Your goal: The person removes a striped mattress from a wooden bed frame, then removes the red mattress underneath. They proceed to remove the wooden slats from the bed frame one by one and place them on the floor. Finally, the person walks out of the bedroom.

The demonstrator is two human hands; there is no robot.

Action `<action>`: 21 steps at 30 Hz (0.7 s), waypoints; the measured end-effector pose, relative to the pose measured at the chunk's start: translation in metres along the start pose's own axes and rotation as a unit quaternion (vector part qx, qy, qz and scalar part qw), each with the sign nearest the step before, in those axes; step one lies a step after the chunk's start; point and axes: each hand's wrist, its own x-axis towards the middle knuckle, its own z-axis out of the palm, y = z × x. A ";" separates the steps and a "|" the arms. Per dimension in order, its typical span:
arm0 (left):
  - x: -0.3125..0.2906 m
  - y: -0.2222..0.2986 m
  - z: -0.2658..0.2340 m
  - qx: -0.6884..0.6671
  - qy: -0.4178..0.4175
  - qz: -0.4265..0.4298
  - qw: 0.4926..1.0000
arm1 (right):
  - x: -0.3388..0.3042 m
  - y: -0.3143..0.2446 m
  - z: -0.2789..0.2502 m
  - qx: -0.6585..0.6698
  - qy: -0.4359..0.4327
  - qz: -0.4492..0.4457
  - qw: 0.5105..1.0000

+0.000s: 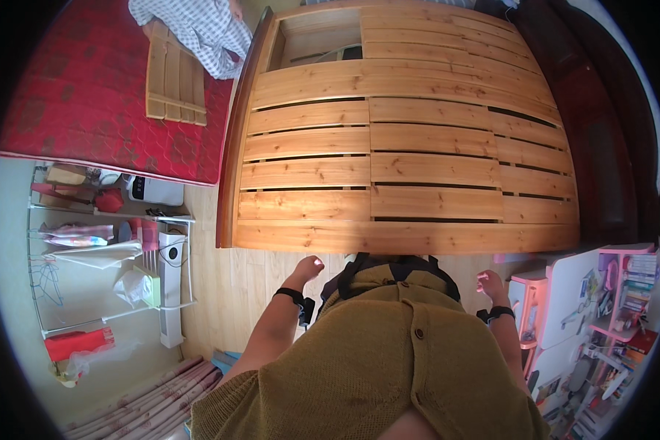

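Both of my hands hang beside my body, near the front edge of a wooden bed base [301, 235]. My left hand [308, 271] is loosely curled with nothing in it, a little short of that edge. On the other side, my right hand [493, 286] has its fingers bent and slightly apart, also without anything held. Pale slats with dark gaps cover most of the base. At its far left corner is an uncovered compartment [319, 38] with a thin cable and a dark item inside. Each wrist wears a black band.
A slatted wooden panel [176, 77] lies on a red mattress [88, 95] at the left, beside a person in checked clothing [194, 29]. A white rack [110, 317] with household things stands below. Dark furniture [594, 125] borders the base's right; pink shelves [623, 293] hold books.
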 end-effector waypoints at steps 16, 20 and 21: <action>0.003 -0.002 0.003 0.001 0.007 -0.002 1.000 | 0.003 -0.003 0.000 0.009 -0.008 0.013 1.000; 0.003 0.000 0.002 -0.005 -0.001 -0.015 1.000 | 0.002 -0.005 0.000 0.022 -0.005 0.026 0.999; 0.003 0.000 0.002 0.003 0.005 -0.006 1.000 | 0.002 -0.006 0.000 0.007 -0.008 0.006 1.000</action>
